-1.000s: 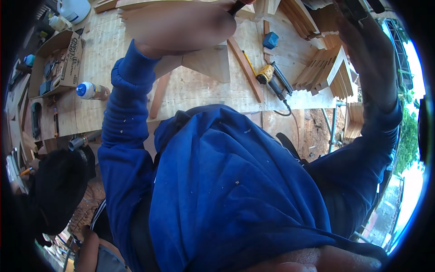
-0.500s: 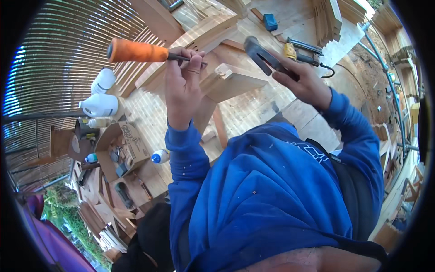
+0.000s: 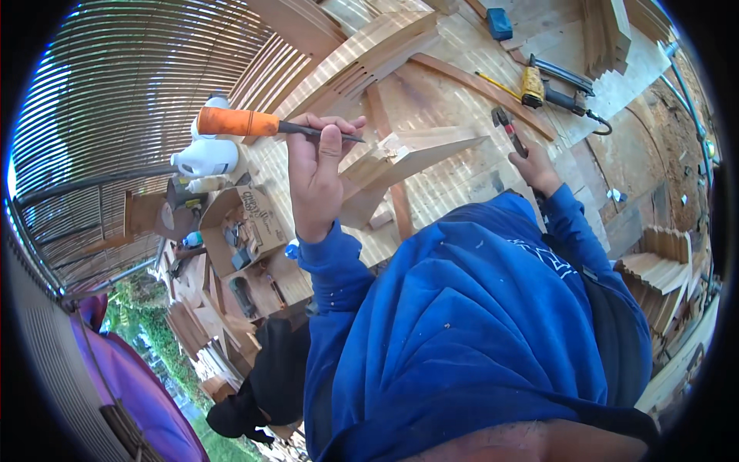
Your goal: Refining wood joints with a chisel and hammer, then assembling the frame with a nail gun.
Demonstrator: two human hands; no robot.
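My left hand (image 3: 318, 177) grips a chisel (image 3: 240, 122) with an orange handle, its dark shaft lying level and pointing right past my fingers. To the right, my right hand (image 3: 536, 165) holds a dark metal tool (image 3: 505, 127) with red on it, which looks like a hammer. Between my hands, angled pale wooden boards (image 3: 431, 152) rest on the workbench (image 3: 443, 104), with a chipped light patch near their top. A brown wooden strip (image 3: 481, 96) lies behind them.
A yellow nail gun (image 3: 533, 87) and blue block (image 3: 499, 25) are at back right. Stacked timber (image 3: 358, 54) fills the back. White jugs (image 3: 204, 158) and a cardboard box (image 3: 239, 231) are at left. A person in black (image 3: 269, 377) is at lower left.
The view has swung, showing more of the slatted wall at left. The orange chisel has come fully into view in my left hand. My right hand with its tool has moved down, closer to the boards.
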